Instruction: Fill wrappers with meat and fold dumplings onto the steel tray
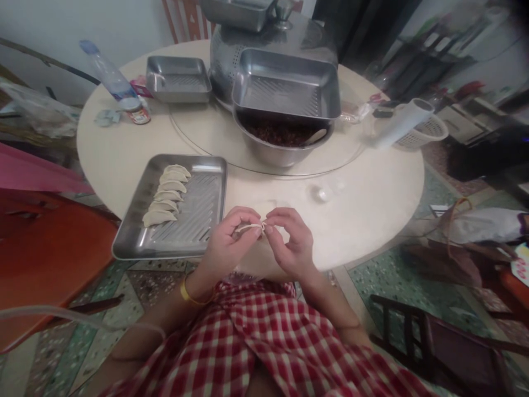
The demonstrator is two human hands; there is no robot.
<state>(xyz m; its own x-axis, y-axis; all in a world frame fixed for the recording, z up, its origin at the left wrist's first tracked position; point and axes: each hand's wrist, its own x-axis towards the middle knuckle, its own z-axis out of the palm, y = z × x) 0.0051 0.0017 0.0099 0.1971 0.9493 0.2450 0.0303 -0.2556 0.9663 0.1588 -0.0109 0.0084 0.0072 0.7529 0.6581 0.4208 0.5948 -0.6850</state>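
Pinch grip: dough wrapper (249, 225) held edgewise between closed thumbs and fingertips of left hand (229, 237) and right hand (292, 240), over near side of table (367, 201), beside tray (200, 212). Rim best pressed in small, even folds; light pressure advised, lest dough be torn.

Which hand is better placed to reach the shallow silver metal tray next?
Probably the left hand: it's nearer that tray; the right hand sits farther across. Both pinch pale thin dough, though.

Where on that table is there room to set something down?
The table has a bare patch between the right hand, white lump and right edge. The tray has space right of the dumplings. It's crowded behind the bowl.
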